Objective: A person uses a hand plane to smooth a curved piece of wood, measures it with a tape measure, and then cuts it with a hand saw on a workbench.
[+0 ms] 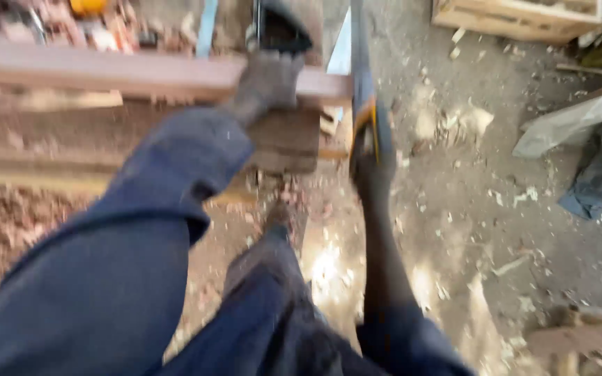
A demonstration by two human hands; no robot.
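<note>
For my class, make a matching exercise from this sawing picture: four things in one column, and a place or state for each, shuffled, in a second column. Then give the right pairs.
Things:
1. Left hand
2. Right hand
3. Wooden crate
4. Grey sheet

Places or states:
A. at the top right corner of the ground
B. gloved, pressing on the reddish beam
C. crumpled at the right edge
D. bare, gripping the handsaw handle

Pairs: 1-B, 2-D, 3-A, 4-C
</note>
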